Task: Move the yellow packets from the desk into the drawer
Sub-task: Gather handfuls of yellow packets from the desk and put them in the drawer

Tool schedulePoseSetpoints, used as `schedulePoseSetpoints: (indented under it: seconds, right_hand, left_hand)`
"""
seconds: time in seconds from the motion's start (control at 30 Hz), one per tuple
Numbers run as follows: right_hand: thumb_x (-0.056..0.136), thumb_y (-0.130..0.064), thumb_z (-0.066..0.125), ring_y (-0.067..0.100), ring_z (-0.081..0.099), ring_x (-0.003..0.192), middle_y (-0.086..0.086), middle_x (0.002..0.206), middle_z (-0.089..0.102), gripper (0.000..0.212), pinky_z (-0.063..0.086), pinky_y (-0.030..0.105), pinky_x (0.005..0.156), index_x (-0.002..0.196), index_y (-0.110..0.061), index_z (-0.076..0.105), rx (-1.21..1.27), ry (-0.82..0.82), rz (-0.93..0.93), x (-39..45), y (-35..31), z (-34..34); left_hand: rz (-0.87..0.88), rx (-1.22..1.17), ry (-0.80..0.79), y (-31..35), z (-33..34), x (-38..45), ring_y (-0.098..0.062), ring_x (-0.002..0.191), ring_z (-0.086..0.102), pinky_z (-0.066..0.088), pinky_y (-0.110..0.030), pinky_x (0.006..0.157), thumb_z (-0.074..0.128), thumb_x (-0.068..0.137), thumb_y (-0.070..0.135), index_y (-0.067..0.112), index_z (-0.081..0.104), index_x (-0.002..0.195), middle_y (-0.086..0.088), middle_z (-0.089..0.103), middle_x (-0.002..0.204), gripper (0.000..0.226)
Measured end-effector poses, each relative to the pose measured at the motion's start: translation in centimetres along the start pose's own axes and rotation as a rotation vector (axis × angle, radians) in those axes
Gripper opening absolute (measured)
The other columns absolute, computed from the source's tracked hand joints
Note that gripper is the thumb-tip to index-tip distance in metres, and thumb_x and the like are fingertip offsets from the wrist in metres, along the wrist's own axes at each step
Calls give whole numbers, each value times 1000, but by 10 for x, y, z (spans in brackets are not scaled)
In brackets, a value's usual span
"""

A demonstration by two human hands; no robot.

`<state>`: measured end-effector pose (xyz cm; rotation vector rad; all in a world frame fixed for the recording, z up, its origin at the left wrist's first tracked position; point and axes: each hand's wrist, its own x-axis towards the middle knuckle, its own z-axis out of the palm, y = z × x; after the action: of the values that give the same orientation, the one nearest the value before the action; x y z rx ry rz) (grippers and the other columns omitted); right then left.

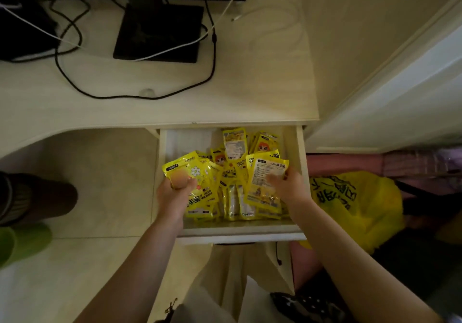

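The drawer [240, 234] under the desk [155, 107] stands pulled out, and several yellow packets [235, 147] lie piled inside it. My left hand [175, 192] grips a fanned bunch of yellow packets [200, 185] over the drawer's left half. My right hand [287, 185] holds another bunch of yellow packets [265, 180], printed backs up, over the right half. Both bunches touch or hover just above the pile. I see no yellow packets on the desk top.
On the desk are a black monitor stand [160, 32], black and white cables [75, 82] and a dark device [22, 27] at the left. A yellow plastic bag [355, 202] sits on the floor to the drawer's right. A dark stool [35, 197] stands at left.
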<state>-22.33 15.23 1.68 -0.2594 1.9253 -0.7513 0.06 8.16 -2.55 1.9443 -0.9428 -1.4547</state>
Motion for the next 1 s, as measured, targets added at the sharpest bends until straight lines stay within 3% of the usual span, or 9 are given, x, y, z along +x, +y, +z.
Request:
schedulePoseSetpoints:
  seconds: [0.13,0.3,0.4,0.5,0.6,0.7,0.87,0.93,1.0]
  right_hand:
    - [92,-7,56,25,57,111,10,125,61,32,44,32,80,123,-9,55,-3,-15,95,26,-7,23]
    - [91,-6,56,23,59,97,8,113,62,31,46,28,70,123,-7,53,-58,-35,116,64,-20,64]
    - [90,-13,60,21,58,83,8,98,63,30,48,32,71,118,-5,56,-125,-46,115,91,-28,90]
    - [89,-17,62,27,61,94,13,111,64,34,51,35,79,120,-5,56,-181,-72,89,115,-35,113]
    - [91,-21,60,18,56,73,8,96,62,38,46,27,60,124,-5,53,-148,-103,52,130,-39,128]
    - [94,-21,55,11,45,54,1,75,54,33,36,23,47,123,-5,56,-155,-88,18,142,-36,131]
    - [97,-20,43,18,52,62,9,85,60,23,33,22,48,111,-10,57,-322,-5,-50,150,-25,115]
    - [96,-16,43,25,60,79,14,104,65,32,40,23,58,124,-10,57,-368,32,-49,149,-20,103]
    - [91,-11,47,28,61,85,16,113,65,41,42,24,58,132,-10,52,-388,39,-13,148,-16,90]
  left_hand:
    - [-26,46,-8,-1,5,31,-20,85,66,53,-35,79,75,78,10,11,63,106,-5,70,97,31]
    - [-7,163,-19,2,20,73,-9,68,59,41,-22,55,74,79,10,11,58,102,-1,64,86,28]
    - [-9,205,-2,2,28,100,-17,75,61,44,-25,59,74,79,11,15,58,102,-1,64,90,28]
    - [-16,189,9,4,36,123,-17,76,62,46,-26,61,73,78,13,15,59,102,0,64,89,28]
    - [-7,164,-35,5,47,139,-12,77,64,49,-25,60,72,79,17,17,62,101,3,67,88,24]
    - [-61,78,-47,-2,56,153,-20,90,68,56,-38,78,72,79,21,15,61,110,-4,70,100,33]
    - [-163,213,-75,-18,54,155,-24,86,66,55,-40,81,67,86,24,9,60,110,-11,69,100,29]
    - [-172,331,-93,-20,47,146,-18,76,60,51,-30,67,62,89,16,6,58,108,-8,66,94,22]
    - [-175,418,-74,-23,40,137,-17,78,57,47,-29,67,58,89,8,7,54,119,-7,61,99,30]
